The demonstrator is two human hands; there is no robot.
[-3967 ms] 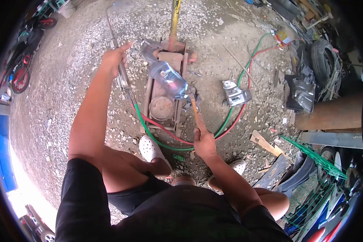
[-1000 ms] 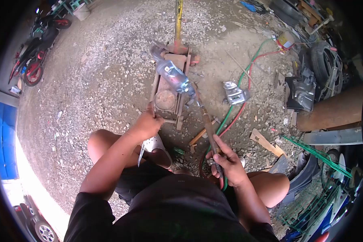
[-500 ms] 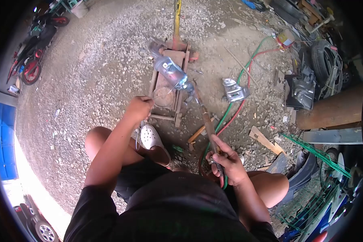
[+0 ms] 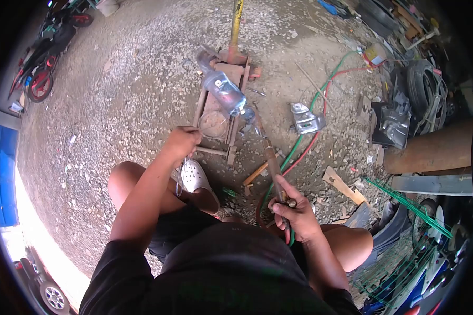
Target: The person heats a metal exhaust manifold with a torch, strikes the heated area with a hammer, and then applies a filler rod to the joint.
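My left hand (image 4: pixel 184 143) is closed in a pinch on a thin bent metal filler rod (image 4: pixel 181 178), whose far part reaches toward the exhaust part. My right hand (image 4: pixel 297 210) wraps around the handle of a gas torch (image 4: pixel 270 156), its nozzle pointing up and left. At the torch's far end, a bluish glow lights the lower end of a metal exhaust canister (image 4: pixel 223 90) with a bent pipe. That canister rests at a slant on a rusty floor jack (image 4: pixel 200 105). Exactly where the rod's tip ends is hard to make out.
A green hose (image 4: pixel 315 97) and a red hose (image 4: pixel 314 140) cross the gravel on the right. A shaped metal shield (image 4: pixel 307 118) lies beside them. Scrap, a tire (image 4: pixel 418 86) and a large rusty cylinder (image 4: pixel 431 149) line the right side. A motorcycle (image 4: pixel 44 68) stands far left.
The view has shifted slightly. Both hands keep their grips and nearly the same places; the rod's far end appears a little farther from the glowing spot.
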